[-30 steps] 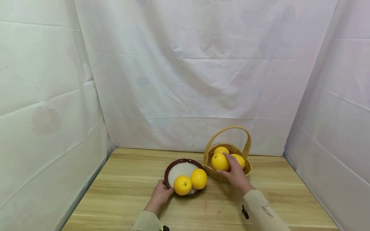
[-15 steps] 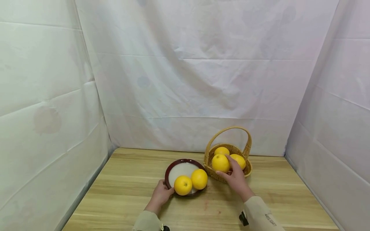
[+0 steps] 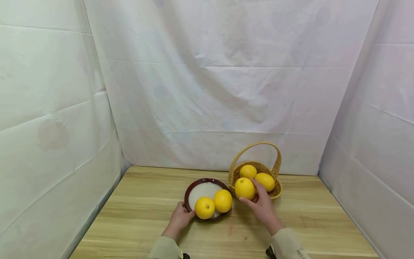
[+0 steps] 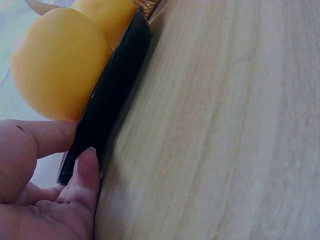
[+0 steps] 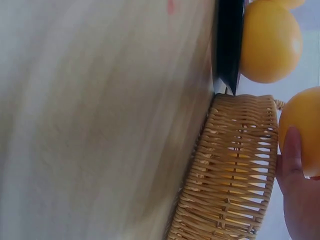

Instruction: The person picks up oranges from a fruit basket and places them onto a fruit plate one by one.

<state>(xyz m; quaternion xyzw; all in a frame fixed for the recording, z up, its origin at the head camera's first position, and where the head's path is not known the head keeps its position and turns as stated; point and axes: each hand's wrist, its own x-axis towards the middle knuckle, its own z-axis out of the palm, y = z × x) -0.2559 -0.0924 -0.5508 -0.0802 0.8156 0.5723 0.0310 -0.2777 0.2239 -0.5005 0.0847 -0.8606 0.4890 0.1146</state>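
Observation:
My left hand [image 3: 179,217] pinches the near left rim of a round plate [image 3: 201,190] with a dark red rim and pale centre. In the left wrist view its thumb and fingers clasp the plate's dark edge [image 4: 112,92]. Two oranges [image 3: 205,207] sit side by side on the plate's near right part. My right hand [image 3: 263,208] grips another orange [image 3: 244,188] at the front rim of a handled wicker basket [image 3: 279,192]. From the right wrist, this orange [image 5: 304,131] shows above the basket's rim, the thumb on its side. Two more oranges [image 3: 265,181] lie inside the basket.
The basket's arched handle [image 3: 258,143] rises over the fruit. Plate and basket stand close together on a wooden table [image 3: 145,194]. White cloth walls [image 3: 207,90] close in the back and both sides.
My right hand has drawn the orange it holds toward me and slightly left, away from the other two in the basket. The left hand and the plate have stayed in place.

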